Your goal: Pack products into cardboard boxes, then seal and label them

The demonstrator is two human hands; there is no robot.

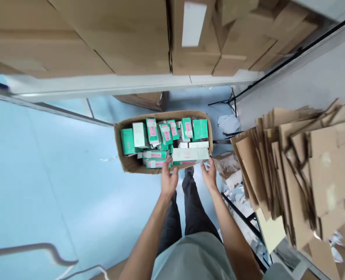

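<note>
A cardboard carton (120, 157) stands on the floor in front of my feet, filled with small green, pink and white boxes. At its near right side lies a long white-topped box (190, 154) with a green and pink front. My left hand (169, 179) has its fingers at this box's left end, thumb towards me. At the right end, by the carton's rim, my right hand (209, 175) has curled fingers against the box. Between the two hands the box sits level. Green boxes with pink panels (154, 154) lie just left of my left hand.
Large brown cartons (131, 39) line a white shelf (102, 86) ahead. Flattened cardboard (295, 167) is stacked at the right. Below it are a black metal bar (242, 216) and scraps of paper. Another carton (143, 100) sits under the shelf. Blue floor (58, 167) extends left.
</note>
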